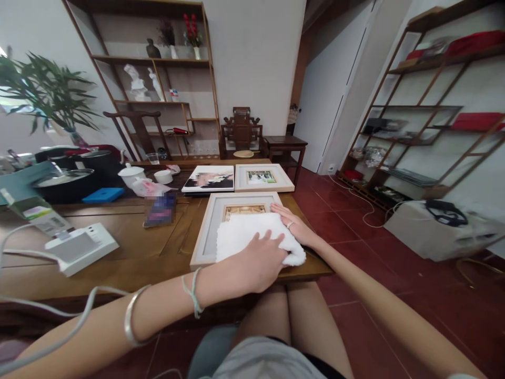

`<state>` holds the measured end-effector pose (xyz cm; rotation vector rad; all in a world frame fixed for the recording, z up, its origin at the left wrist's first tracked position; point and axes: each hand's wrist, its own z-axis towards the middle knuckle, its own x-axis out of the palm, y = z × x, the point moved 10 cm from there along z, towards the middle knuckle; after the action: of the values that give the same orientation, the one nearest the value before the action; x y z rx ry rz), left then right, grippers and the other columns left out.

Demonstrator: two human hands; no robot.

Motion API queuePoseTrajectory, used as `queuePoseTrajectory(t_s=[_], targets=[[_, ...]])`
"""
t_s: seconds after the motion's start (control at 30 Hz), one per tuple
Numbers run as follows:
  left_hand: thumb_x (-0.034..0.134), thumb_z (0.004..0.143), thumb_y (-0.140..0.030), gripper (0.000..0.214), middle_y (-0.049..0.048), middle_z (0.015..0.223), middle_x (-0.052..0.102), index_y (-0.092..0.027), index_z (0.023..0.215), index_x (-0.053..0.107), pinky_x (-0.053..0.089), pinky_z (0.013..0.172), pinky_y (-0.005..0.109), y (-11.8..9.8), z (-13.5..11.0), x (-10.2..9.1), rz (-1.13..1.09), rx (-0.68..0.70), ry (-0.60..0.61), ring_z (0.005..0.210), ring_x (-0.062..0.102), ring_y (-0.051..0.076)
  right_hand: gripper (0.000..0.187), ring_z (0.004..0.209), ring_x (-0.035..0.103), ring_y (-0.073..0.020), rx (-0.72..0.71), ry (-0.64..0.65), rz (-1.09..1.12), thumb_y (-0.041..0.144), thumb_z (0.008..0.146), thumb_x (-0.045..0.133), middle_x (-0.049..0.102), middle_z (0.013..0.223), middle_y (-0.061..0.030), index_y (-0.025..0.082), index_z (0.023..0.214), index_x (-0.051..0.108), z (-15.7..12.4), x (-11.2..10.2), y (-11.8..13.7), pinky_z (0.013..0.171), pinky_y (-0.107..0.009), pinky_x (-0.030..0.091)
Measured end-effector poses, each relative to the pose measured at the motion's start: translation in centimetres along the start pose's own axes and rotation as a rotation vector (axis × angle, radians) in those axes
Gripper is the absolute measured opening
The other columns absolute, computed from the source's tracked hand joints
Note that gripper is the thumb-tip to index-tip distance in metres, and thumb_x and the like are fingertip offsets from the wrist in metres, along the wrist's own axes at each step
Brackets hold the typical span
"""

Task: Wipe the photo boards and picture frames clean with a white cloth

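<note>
A light wooden picture frame (203, 231) with a pale grey mat lies flat on the table in front of me. A folded white cloth (236, 237) covers much of its near part and hides some of the gold-toned picture (242, 210). My left hand (262, 260) is on the cloth, its fingers bent and pressed into the fabric. On the frame's right side rests my right hand (294, 223), its fingers stretched out along the edge beside the cloth. A ring shows on one of its fingers.
Behind lie another framed picture (282, 179) and a photo panel (211, 179). A power strip (89, 247) with a white cable, a phone-like item (160, 210), a blue box (102, 195) and a white teapot (132, 175) stand to the left. The table edge runs close on the right.
</note>
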<state>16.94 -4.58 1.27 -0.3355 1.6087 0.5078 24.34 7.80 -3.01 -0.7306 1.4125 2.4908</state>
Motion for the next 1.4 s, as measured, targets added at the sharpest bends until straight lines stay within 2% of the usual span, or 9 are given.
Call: queuePoseTrajectory(t_s=[0.2,0.33,0.47,0.57,0.67,0.83,1.03,1.23,1.4], targets=[[0.038,0.093,-0.029,0.033,0.0132,0.143,0.038,-0.015,0.113,0.059,0.036,0.097,0.054,2.1,2.0,0.8,0.018,-0.225,0.006,0.128,0.037,0.036,0.06,0.137,0.027,-0.0236,0.026,-0.002,0.035,0.063,0.086,0.037,0.041,0.143,-0.0044,0.026,0.132,0.05,0.0,-0.2,0.1,0.115,-0.043,0.016],[0.042,0.091,-0.027,0.027,0.0114,0.142,0.04,-0.017,0.107,0.062,0.037,0.097,0.052,4.0,2.9,0.9,0.012,-0.281,-0.021,0.129,0.036,0.033,0.055,0.137,0.027,-0.0233,0.011,0.011,0.03,0.055,0.089,0.036,0.041,0.144,-0.0059,0.023,0.132,0.049,0.0,-0.1,0.2,0.115,-0.043,0.015],[0.046,0.086,-0.015,0.025,0.0144,0.141,0.041,-0.017,0.107,0.06,0.043,0.088,0.053,7.6,3.6,1.1,0.02,-0.343,-0.031,0.124,0.041,0.036,0.049,0.136,0.03,-0.0248,-0.024,0.013,-0.038,0.042,0.088,0.043,0.042,0.143,-0.0072,0.022,0.132,0.049,0.1,-0.1,0.0,0.114,-0.046,0.016],[0.043,0.084,-0.007,0.034,0.0198,0.146,0.029,-0.013,0.115,0.054,0.044,0.085,0.053,10.7,4.6,0.7,0.042,-0.393,-0.093,0.128,0.035,0.039,0.051,0.135,0.029,-0.0271,-0.069,0.049,-0.089,0.03,0.079,0.053,0.043,0.142,-0.0079,0.022,0.13,0.05,0.0,0.2,0.1,0.112,-0.049,0.019],[0.039,0.081,-0.001,0.041,0.0174,0.151,0.017,-0.012,0.119,0.05,0.039,0.094,0.049,12.0,6.3,0.0,0.061,-0.339,-0.161,0.134,0.025,0.034,0.051,0.134,0.032,-0.0276,-0.095,0.082,-0.104,0.02,0.076,0.05,0.047,0.138,-0.0076,0.023,0.126,0.054,0.0,0.4,0.3,0.11,-0.05,0.023],[0.044,0.08,-0.004,0.037,0.0106,0.137,0.045,-0.018,0.111,0.057,0.037,0.097,0.036,11.5,8.2,0.9,0.047,-0.172,-0.141,0.119,0.048,0.024,0.05,0.126,0.042,-0.0281,-0.089,0.091,-0.133,0.015,0.073,0.046,0.052,0.131,-0.0086,0.021,0.121,0.058,0.0,0.5,0.7,0.108,-0.05,0.027],[0.047,0.078,-0.001,0.031,0.0145,0.136,0.044,-0.015,0.102,0.06,0.035,0.098,0.039,14.0,4.9,2.0,0.077,-0.241,-0.097,0.119,0.047,0.026,0.05,0.13,0.037,-0.0258,-0.112,0.098,-0.113,0.015,0.076,0.044,0.051,0.134,-0.0085,0.021,0.124,0.056,-0.1,0.7,0.9,0.11,-0.049,0.025],[0.042,0.078,0.003,0.032,0.0126,0.116,0.061,-0.014,0.094,0.063,0.041,0.086,0.035,17.5,-0.8,0.6,0.098,-0.386,-0.029,0.097,0.06,0.024,0.052,0.133,0.034,-0.0247,-0.089,0.103,-0.12,0.016,0.077,0.044,0.05,0.136,-0.0052,0.025,0.128,0.053,-0.2,0.7,1.0,0.11,-0.05,0.023],[0.044,0.072,0.005,0.034,0.0132,0.117,0.062,-0.015,0.089,0.065,0.044,0.081,0.034,15.3,-3.4,0.9,0.052,-0.345,0.091,0.092,0.062,0.024,0.051,0.133,0.032,-0.0248,-0.086,0.114,-0.122,0.019,0.079,0.044,0.049,0.137,-0.006,0.024,0.128,0.052,-0.3,0.8,1.2,0.111,-0.05,0.023]])
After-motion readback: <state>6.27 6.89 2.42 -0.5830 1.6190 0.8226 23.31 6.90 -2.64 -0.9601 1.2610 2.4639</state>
